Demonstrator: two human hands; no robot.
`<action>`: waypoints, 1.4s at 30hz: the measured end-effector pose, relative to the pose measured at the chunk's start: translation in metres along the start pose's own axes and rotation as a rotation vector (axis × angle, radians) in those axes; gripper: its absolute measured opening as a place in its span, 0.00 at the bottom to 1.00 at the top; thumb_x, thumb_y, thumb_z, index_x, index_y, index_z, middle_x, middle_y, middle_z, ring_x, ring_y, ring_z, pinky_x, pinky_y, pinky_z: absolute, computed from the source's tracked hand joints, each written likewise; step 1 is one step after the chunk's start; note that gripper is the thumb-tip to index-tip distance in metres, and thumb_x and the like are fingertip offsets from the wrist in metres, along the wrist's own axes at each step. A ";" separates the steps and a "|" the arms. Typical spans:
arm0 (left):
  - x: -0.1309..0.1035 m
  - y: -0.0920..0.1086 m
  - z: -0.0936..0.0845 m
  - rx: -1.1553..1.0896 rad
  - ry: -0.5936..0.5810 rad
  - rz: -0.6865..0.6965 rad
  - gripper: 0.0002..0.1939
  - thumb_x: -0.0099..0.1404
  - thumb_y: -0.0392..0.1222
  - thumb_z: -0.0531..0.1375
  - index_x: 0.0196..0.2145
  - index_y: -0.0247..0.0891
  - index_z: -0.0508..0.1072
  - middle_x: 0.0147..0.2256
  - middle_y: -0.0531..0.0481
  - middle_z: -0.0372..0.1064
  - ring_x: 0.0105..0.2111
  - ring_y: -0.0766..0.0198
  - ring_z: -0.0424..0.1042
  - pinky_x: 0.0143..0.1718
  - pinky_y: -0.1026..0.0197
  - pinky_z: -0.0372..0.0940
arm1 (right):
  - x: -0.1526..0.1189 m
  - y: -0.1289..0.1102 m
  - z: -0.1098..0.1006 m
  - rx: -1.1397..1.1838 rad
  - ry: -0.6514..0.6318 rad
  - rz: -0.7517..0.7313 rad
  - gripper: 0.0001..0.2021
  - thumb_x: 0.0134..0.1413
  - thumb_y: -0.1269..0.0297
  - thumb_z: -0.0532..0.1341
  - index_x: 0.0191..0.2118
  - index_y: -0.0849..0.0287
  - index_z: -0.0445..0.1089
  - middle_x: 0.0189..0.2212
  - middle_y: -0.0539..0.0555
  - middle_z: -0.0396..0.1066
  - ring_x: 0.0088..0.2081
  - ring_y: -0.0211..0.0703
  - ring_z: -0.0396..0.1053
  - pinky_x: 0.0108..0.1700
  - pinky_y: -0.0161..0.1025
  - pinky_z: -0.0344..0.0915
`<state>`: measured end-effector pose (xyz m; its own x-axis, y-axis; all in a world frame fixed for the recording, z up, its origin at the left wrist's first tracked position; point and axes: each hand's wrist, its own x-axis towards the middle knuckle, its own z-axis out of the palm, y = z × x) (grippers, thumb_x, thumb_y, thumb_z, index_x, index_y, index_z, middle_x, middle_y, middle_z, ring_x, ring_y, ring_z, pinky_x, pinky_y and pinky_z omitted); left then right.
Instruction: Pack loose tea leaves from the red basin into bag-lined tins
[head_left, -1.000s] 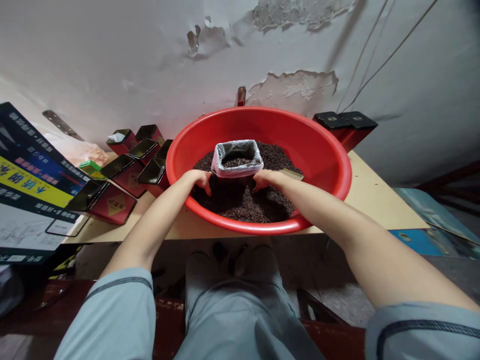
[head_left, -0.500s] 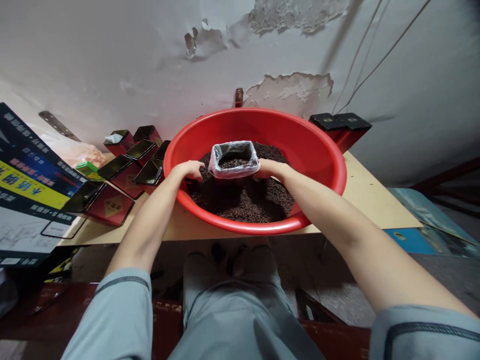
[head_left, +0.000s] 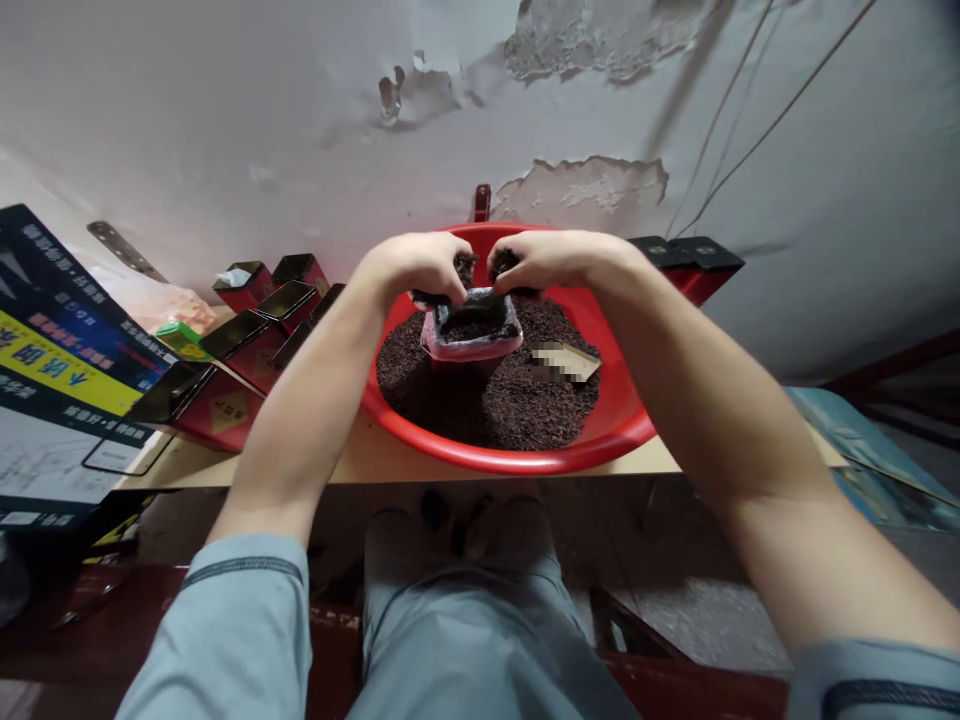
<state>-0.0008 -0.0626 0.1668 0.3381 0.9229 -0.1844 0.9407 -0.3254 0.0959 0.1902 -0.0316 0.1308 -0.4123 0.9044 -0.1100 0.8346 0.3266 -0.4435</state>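
Observation:
A wide red basin (head_left: 517,458) holds a heap of dark loose tea leaves (head_left: 536,410). Standing in the heap is a square tin (head_left: 465,372), lined with a clear plastic bag (head_left: 480,350) folded over its rim and partly filled with the leaves. My left hand (head_left: 431,262) is closed around a clump of leaves above the tin's far left side. Just opposite, my right hand (head_left: 529,260) grips another clump over the far right side. Both hands are above the tin's opening. A pale paper label (head_left: 566,361) lies on the leaves to the right.
Several open red and black tins (head_left: 225,410) stand left of the basin, near a printed box (head_left: 67,380) and a green packet (head_left: 184,340). Two black-topped tins (head_left: 694,255) stand behind at the right. The wooden table's front edge (head_left: 360,465) runs before me, the peeling wall (head_left: 300,130) behind.
Both hands have risen from the leaves beside the tin to above its opening, each now carrying a clump. The paper label, hidden before, now shows on the heap.

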 end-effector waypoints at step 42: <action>0.022 -0.077 0.169 0.104 -0.633 -0.014 0.68 0.34 0.60 0.81 0.72 0.45 0.65 0.72 0.38 0.62 0.70 0.38 0.64 0.68 0.51 0.63 | -0.064 0.055 0.141 -0.449 -0.740 0.007 0.52 0.52 0.41 0.69 0.77 0.60 0.55 0.73 0.69 0.60 0.68 0.68 0.67 0.65 0.52 0.68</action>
<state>-0.0605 -0.0518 -0.0102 0.2474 0.6375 -0.7297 0.9322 -0.3620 -0.0003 0.2108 -0.1103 -0.0114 -0.4082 0.5467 -0.7311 0.8390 0.5402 -0.0644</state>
